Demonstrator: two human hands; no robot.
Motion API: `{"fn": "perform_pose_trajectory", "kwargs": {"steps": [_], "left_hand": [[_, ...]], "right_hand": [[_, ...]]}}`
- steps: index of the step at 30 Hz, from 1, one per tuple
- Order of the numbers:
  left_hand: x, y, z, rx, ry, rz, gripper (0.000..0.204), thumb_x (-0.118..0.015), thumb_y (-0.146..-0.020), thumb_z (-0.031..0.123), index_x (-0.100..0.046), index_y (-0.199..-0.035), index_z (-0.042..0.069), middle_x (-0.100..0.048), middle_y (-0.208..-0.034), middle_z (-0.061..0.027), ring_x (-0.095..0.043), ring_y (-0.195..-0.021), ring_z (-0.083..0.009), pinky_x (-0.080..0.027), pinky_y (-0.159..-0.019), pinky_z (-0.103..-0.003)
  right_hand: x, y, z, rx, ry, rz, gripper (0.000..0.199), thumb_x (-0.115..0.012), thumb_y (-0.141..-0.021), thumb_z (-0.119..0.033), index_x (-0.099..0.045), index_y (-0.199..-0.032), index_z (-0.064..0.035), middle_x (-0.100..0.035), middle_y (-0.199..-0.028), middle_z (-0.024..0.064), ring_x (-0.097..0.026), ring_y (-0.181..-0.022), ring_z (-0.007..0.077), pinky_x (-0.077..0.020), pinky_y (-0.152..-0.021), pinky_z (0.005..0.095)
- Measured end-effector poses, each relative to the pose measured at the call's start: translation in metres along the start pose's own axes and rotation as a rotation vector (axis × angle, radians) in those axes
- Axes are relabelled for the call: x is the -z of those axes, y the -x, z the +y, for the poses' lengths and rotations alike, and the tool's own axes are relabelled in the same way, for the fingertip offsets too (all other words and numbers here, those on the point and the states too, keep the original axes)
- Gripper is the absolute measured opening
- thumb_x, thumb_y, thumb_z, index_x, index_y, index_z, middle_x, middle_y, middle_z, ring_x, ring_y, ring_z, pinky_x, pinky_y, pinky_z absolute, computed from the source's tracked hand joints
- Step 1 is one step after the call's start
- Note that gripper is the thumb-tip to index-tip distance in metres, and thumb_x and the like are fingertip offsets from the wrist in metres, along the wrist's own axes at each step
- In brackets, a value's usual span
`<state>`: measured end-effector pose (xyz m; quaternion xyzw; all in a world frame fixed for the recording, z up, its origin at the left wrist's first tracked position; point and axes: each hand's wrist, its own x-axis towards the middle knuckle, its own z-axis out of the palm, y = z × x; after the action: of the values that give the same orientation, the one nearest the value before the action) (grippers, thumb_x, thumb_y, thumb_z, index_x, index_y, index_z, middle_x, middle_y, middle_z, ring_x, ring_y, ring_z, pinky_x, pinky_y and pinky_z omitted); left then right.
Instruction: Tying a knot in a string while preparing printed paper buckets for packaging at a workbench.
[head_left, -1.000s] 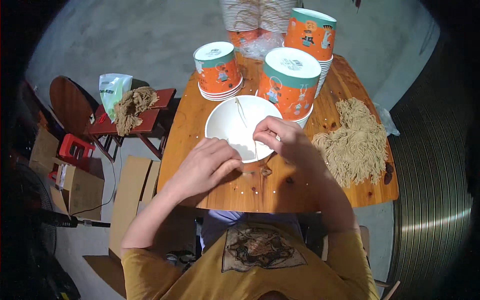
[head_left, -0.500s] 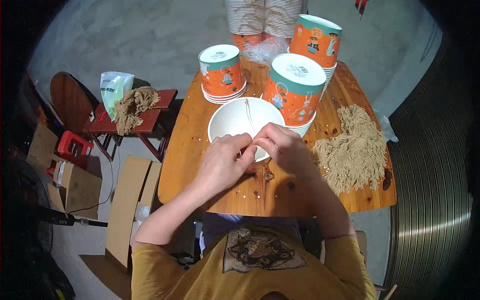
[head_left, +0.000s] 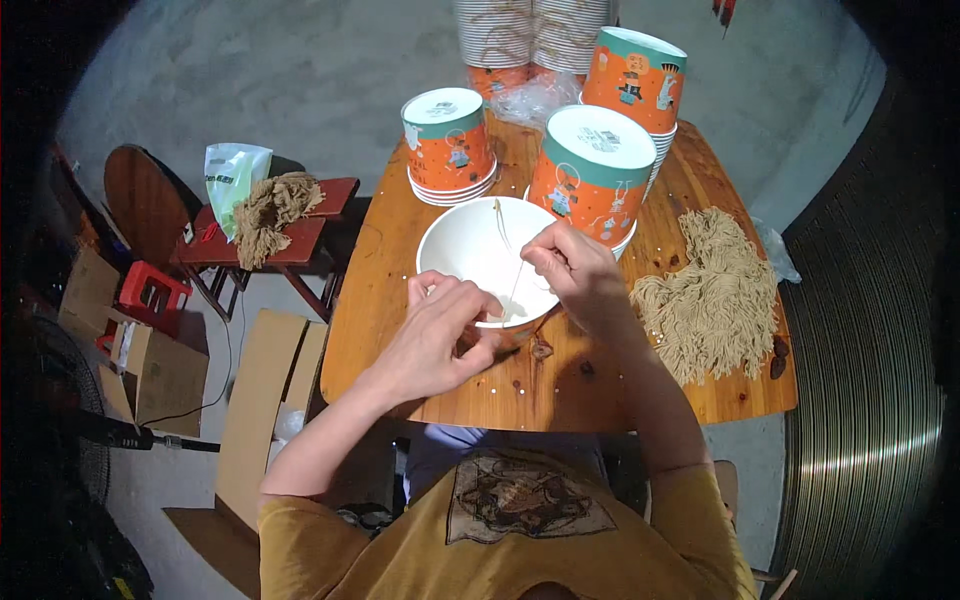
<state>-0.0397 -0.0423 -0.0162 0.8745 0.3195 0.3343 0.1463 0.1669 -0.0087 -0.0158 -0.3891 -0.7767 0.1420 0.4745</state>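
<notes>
A paper bucket (head_left: 455, 235) with a white inside stands on the wooden table in front of me, its mouth up. My left hand (head_left: 440, 330) grips its near left rim, fingers over the edge and thumb outside. Above the right side of the mouth, my right hand (head_left: 578, 270) pinches a thin cord (head_left: 516, 290), which runs down taut to the near rim. Another thin loop of cord (head_left: 500, 218) hangs inside from the far rim. How the cord is fixed at the near rim is too small to make out.
Upturned orange and green paper buckets (head_left: 590, 185) are stacked behind the bucket, with another short stack (head_left: 448, 150) farther left. Bundles of tan cord (head_left: 715, 300) lie at the table's right. Small white beads dot the wooden table (head_left: 375, 330). A red bench (head_left: 300, 240) stands at left.
My hands have come apart. The right hand has moved up and right, drawing the cord straight, while the left hand has shifted slightly down and left onto the rim.
</notes>
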Motion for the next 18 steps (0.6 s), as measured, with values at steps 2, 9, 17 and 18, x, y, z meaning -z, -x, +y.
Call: {"fn": "perform_pose_trajectory", "kwargs": {"steps": [2, 9, 17, 18], "left_hand": [[0.000, 0.003, -0.007, -0.022, -0.036, -0.009, 0.011, -0.059, -0.080, 0.010, -0.056, -0.090, 0.006, -0.050, -0.079, -0.0066, -0.051, -0.082, -0.0216, -0.028, -0.089, -0.037], [0.052, -0.003, -0.023, -0.041, 0.044, -0.062, 0.015, -0.056, -0.088, 0.017, -0.062, -0.097, 0.007, -0.050, -0.081, -0.0066, -0.050, -0.085, -0.0226, -0.030, -0.087, -0.036], [0.094, -0.040, -0.078, 0.496, 0.836, 0.155, 0.023, -0.056, -0.092, 0.014, -0.058, -0.113, 0.005, -0.062, -0.098, -0.0020, -0.057, -0.091, -0.0091, -0.049, -0.080, -0.024], [0.096, -0.050, -0.095, 0.556, 0.863, 0.205, 0.024, -0.056, -0.091, 0.016, -0.056, -0.112, 0.003, -0.060, -0.099, -0.0042, -0.060, -0.088, -0.0107, -0.052, -0.072, -0.026]], "right_hand": [[0.000, -0.001, -0.003, 0.007, -0.004, -0.001, 0.009, -0.061, -0.086, -0.010, -0.058, -0.084, -0.0015, -0.056, -0.069, 0.0044, -0.055, -0.060, 0.0104, -0.0435, -0.057, 0.0253], [0.014, -0.003, 0.000, -0.263, -0.352, 0.022, 0.008, -0.059, -0.090, -0.009, -0.060, -0.089, -0.0008, -0.057, -0.074, -0.0020, -0.050, -0.065, 0.0036, -0.0391, -0.057, 0.0177], [-0.004, -0.004, 0.020, -0.292, -1.039, -0.033, 0.029, -0.058, -0.090, -0.021, -0.054, -0.111, -0.0026, -0.056, -0.104, 0.0035, -0.051, -0.097, 0.0096, -0.0386, -0.085, 0.0237], [-0.007, -0.009, 0.025, -0.151, -0.990, -0.152, 0.046, -0.061, -0.087, -0.029, -0.050, -0.121, -0.0011, -0.050, -0.118, 0.0079, -0.046, -0.114, 0.0161, -0.0348, -0.098, 0.0308]]}}
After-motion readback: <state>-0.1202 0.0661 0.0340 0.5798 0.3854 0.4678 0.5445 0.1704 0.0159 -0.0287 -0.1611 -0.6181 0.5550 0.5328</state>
